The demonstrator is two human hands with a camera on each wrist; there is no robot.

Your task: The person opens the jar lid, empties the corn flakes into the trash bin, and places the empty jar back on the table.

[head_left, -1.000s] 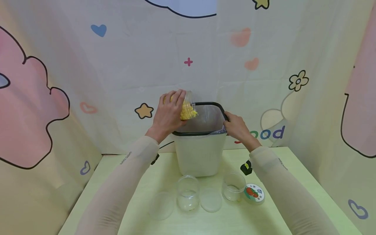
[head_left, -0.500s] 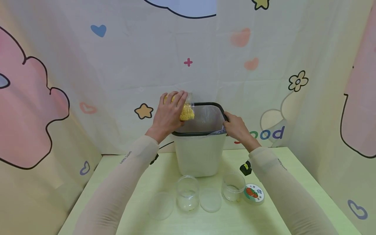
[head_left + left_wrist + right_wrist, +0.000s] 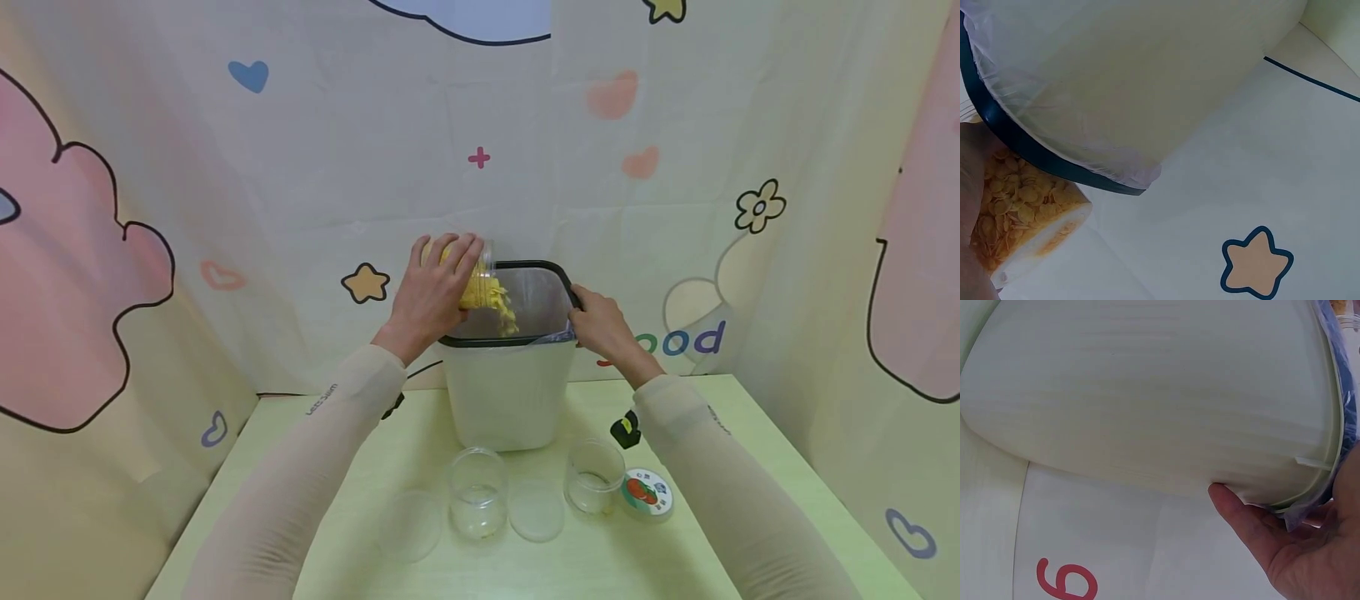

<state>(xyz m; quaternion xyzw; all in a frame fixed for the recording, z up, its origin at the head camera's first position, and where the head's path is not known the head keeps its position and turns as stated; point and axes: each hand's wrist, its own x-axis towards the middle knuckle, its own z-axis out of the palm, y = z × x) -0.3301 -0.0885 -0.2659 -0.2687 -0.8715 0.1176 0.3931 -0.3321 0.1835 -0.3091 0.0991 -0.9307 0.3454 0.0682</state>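
My left hand (image 3: pixel 431 292) grips a clear plastic jar (image 3: pixel 486 265) of yellow flakes, tipped on its side with its mouth toward the right. Flakes (image 3: pixel 504 307) tumble from the mouth into the white trash bin (image 3: pixel 510 396), which has a black rim and a thin liner bag. In the left wrist view the jar (image 3: pixel 1075 222) still holds many flakes behind my fingers. My right hand (image 3: pixel 602 323) holds the bin's right rim; in the right wrist view its thumb (image 3: pixel 1235 509) presses the outer wall, with liner (image 3: pixel 1300 515) at the fingers.
In front of the bin stand two clear jars, a left one (image 3: pixel 478 500) and a right one (image 3: pixel 594 479). Two translucent lids (image 3: pixel 411 525) and a round printed lid (image 3: pixel 647 493) lie beside them on the pale table (image 3: pixel 345 558). A printed curtain hangs behind.
The jar in my left hand has shifted slightly and flakes now fall from its mouth into the bin. My right hand keeps its hold on the rim.
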